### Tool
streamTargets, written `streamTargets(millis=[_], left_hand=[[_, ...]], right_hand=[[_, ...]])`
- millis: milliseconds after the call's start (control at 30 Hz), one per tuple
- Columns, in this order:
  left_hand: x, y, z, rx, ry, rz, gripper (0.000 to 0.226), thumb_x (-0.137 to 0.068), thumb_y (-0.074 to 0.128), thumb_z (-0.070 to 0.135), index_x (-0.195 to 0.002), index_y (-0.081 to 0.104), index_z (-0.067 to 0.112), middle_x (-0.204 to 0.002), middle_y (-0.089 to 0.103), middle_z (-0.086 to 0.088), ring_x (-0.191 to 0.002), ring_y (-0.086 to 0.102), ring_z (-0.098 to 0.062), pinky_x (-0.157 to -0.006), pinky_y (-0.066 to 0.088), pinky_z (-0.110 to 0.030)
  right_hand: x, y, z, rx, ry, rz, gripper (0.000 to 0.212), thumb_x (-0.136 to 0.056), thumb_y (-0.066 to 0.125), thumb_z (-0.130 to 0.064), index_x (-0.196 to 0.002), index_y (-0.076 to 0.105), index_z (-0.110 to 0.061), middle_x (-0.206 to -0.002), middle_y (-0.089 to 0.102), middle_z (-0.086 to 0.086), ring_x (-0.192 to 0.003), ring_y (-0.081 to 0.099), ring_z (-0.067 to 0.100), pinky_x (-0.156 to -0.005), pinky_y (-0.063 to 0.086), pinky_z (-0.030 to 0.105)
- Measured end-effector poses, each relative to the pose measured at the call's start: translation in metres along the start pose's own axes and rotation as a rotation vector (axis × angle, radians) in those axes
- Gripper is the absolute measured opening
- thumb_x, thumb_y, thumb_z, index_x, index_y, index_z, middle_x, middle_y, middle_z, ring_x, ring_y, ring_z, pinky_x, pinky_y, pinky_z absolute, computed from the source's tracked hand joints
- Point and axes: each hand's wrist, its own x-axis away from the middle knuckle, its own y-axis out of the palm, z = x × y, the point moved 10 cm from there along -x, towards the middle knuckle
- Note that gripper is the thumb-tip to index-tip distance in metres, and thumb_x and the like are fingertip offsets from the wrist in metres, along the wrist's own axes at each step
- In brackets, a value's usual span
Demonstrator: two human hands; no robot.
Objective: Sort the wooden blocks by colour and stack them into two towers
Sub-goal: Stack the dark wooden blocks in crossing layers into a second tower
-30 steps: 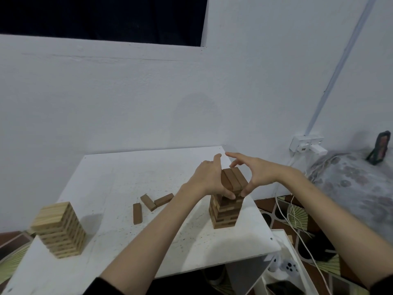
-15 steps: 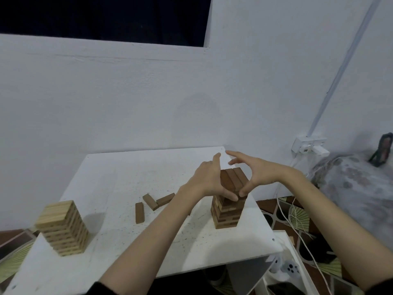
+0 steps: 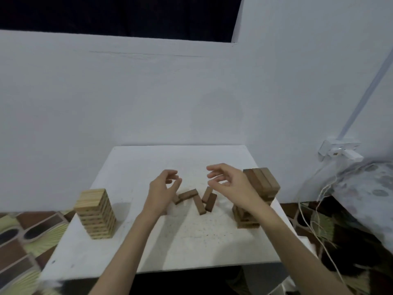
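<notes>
A light wooden tower stands at the left of the white table. A dark brown tower stands at the right edge, its lower half hidden by my right forearm. Several loose dark brown blocks lie scattered in the middle of the table. My left hand hovers just left of them, fingers loosely curled and holding nothing. My right hand hovers above and right of the loose blocks, fingers relaxed and empty, in front of the dark tower.
A white wall rises right behind the table. A wall socket with white cables sits to the right, above a patterned cushion. Tiled floor shows to the left of the table.
Both hands have let go of the dark tower's top and moved left over the loose blocks. The view has shifted, so the tower now appears further right.
</notes>
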Motion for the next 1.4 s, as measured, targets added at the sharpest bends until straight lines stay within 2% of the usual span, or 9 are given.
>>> streamTargets(millis=[100, 333, 433, 567, 733, 900, 1067, 1200, 1400], left_hand=[[0.022, -0.010, -0.052, 0.004, -0.112, 0.040, 0.011, -0.090, 0.060, 0.010, -0.092, 0.062, 0.020, -0.090, 0.065, 0.004, -0.081, 0.059, -0.009, -0.070, 0.048, -0.010], [0.035, 0.001, -0.117, -0.178, -0.255, 0.031, 0.022, -0.090, 0.056, 0.007, -0.111, 0.060, 0.011, -0.118, 0.055, -0.007, -0.101, 0.053, -0.017, -0.086, 0.041, -0.024], [0.024, 0.004, -0.124, -0.230, -0.292, 0.001, 0.038, -0.085, 0.062, 0.007, -0.121, 0.052, 0.008, -0.129, 0.043, -0.010, -0.116, 0.046, -0.024, -0.094, 0.038, -0.026], [0.011, 0.015, -0.128, -0.243, -0.336, -0.076, 0.049, -0.079, 0.064, 0.001, -0.123, 0.047, 0.009, -0.129, 0.038, -0.009, -0.117, 0.043, -0.025, -0.086, 0.035, -0.022], [0.001, 0.018, -0.131, -0.224, -0.340, -0.091, 0.044, -0.078, 0.055, -0.006, -0.120, 0.047, 0.006, -0.120, 0.043, -0.011, -0.109, 0.046, -0.023, -0.080, 0.033, -0.022], [-0.008, 0.015, -0.138, -0.149, -0.371, -0.102, 0.054, -0.082, 0.059, 0.000, -0.133, 0.039, 0.004, -0.125, 0.047, -0.011, -0.109, 0.050, -0.023, -0.082, 0.037, -0.024], [-0.015, 0.010, -0.142, -0.068, -0.433, -0.063, 0.054, -0.087, 0.048, -0.007, -0.138, 0.031, 0.002, -0.131, 0.045, -0.016, -0.114, 0.051, -0.029, -0.083, 0.043, -0.028], [-0.019, 0.012, -0.147, 0.011, -0.476, -0.054, 0.053, -0.086, 0.045, -0.011, -0.136, 0.033, 0.001, -0.122, 0.049, -0.017, -0.099, 0.050, -0.024, -0.079, 0.044, -0.028], [-0.017, 0.016, -0.154, 0.106, -0.532, -0.050, 0.048, -0.087, 0.041, -0.010, -0.133, 0.035, 0.001, -0.110, 0.052, -0.014, -0.104, 0.057, -0.035, -0.089, 0.050, -0.042]], right_hand=[[0.001, 0.061, 0.049, -0.009, 0.113, -0.068, 0.021, -0.087, 0.065, -0.009, -0.105, 0.065, -0.021, -0.094, 0.065, -0.001, -0.077, 0.060, 0.007, -0.075, 0.050, 0.016], [-0.007, 0.120, 0.127, 0.039, 0.378, 0.000, 0.030, -0.091, 0.055, -0.010, -0.121, 0.056, -0.013, -0.111, 0.057, 0.004, -0.100, 0.057, 0.016, -0.086, 0.051, 0.032], [-0.024, 0.127, 0.118, 0.136, 0.288, 0.004, 0.040, -0.095, 0.046, -0.003, -0.133, 0.046, -0.011, -0.126, 0.046, 0.000, -0.116, 0.046, 0.012, -0.093, 0.040, 0.020], [-0.046, 0.141, 0.122, 0.326, 0.236, -0.072, 0.048, -0.099, 0.039, -0.010, -0.146, 0.030, -0.015, -0.155, 0.020, 0.005, -0.143, 0.020, 0.022, -0.115, 0.026, 0.036], [-0.056, 0.149, 0.125, 0.579, 0.230, -0.148, 0.050, -0.101, 0.035, -0.019, -0.149, 0.024, -0.020, -0.144, 0.039, 0.003, -0.130, 0.027, 0.029, -0.101, 0.034, 0.038], [-0.058, 0.150, 0.120, 0.316, 0.206, -0.160, 0.050, -0.098, 0.033, -0.001, -0.144, 0.037, -0.019, -0.137, 0.050, 0.000, -0.103, 0.050, 0.005, -0.068, 0.035, 0.002], [-0.057, 0.143, 0.121, 0.093, 0.266, -0.027, 0.060, -0.094, 0.034, 0.005, -0.147, 0.027, -0.022, -0.149, 0.035, 0.002, -0.128, 0.041, 0.014, -0.091, 0.048, 0.021], [-0.060, 0.146, 0.130, -0.061, 0.393, 0.014, 0.067, -0.089, 0.035, 0.010, -0.149, 0.020, -0.016, -0.147, 0.031, 0.009, -0.107, 0.045, 0.015, -0.052, 0.043, 0.007], [-0.061, 0.160, 0.137, -0.080, 0.370, -0.059, 0.086, -0.082, 0.066, -0.006, -0.150, 0.013, -0.017, -0.147, 0.030, 0.009, -0.117, 0.045, 0.014, -0.089, 0.049, 0.025]])
